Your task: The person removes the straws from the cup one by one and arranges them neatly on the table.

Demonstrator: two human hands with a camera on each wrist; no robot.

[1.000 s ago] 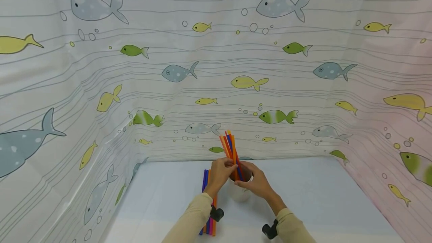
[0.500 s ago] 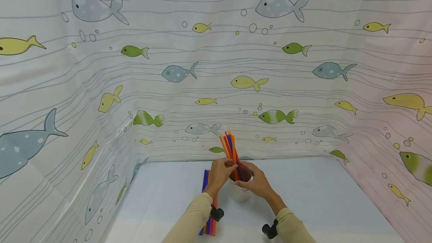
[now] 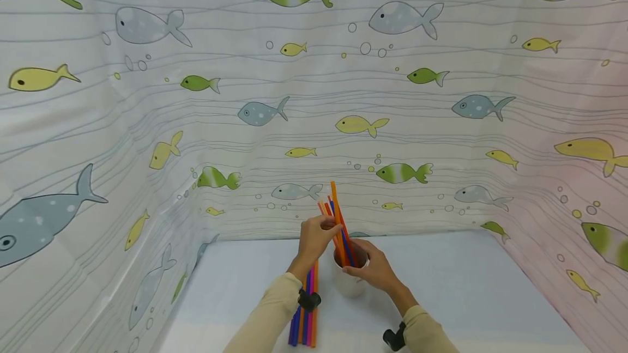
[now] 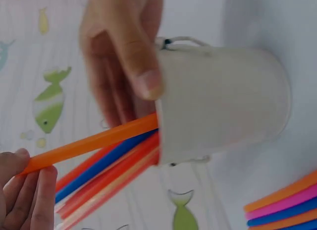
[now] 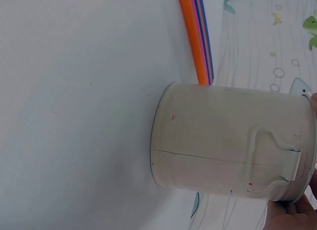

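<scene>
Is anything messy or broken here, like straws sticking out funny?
Nothing looks broken or spilled. One orange straw pokes up higher than the other straws in the white cup, because the left hand pinches it. The right hand holds the cup's rim. More straws lie in a neat bundle on the table.

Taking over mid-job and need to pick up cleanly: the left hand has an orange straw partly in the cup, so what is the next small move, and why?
Probably ease the orange straw down into the cup and let go. The left hand pinches it well above the other straws, while the right hand steadies the rim.
</scene>
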